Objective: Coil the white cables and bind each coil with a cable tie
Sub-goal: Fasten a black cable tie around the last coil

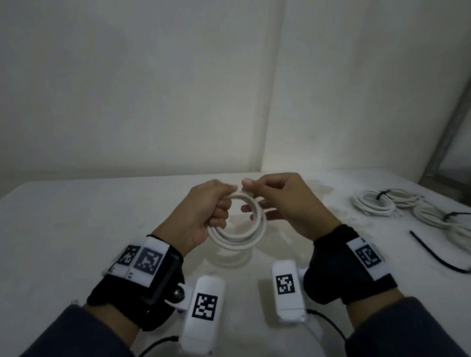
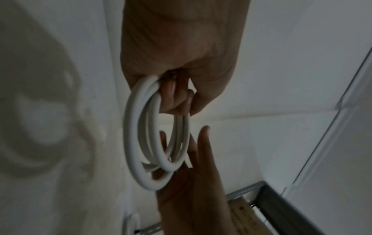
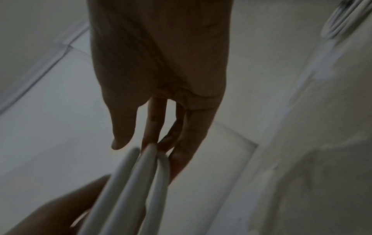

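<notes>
A white cable coil [image 1: 236, 240] of several loops hangs in the air between both hands, above the white table [image 1: 60, 223]. My left hand [image 1: 213, 208] grips the coil's left side, its fingers curled through the ring [image 2: 141, 143]. My right hand [image 1: 272, 193] holds the top right of the coil, with the thumb on top and the fingers reaching behind the strands [image 3: 130, 182]. In the right wrist view those fingers [image 3: 189, 135] lie nearly straight against the loops. A loose black cable tie [image 1: 442, 257] lies on the table to the right.
Two white coils [image 1: 376, 203] [image 1: 433, 215] bound with black ties lie at the table's right rear, with more white cable [image 1: 470, 242] at the right edge. A metal frame [image 1: 458, 123] stands at the back right. White walls close off the table's far side.
</notes>
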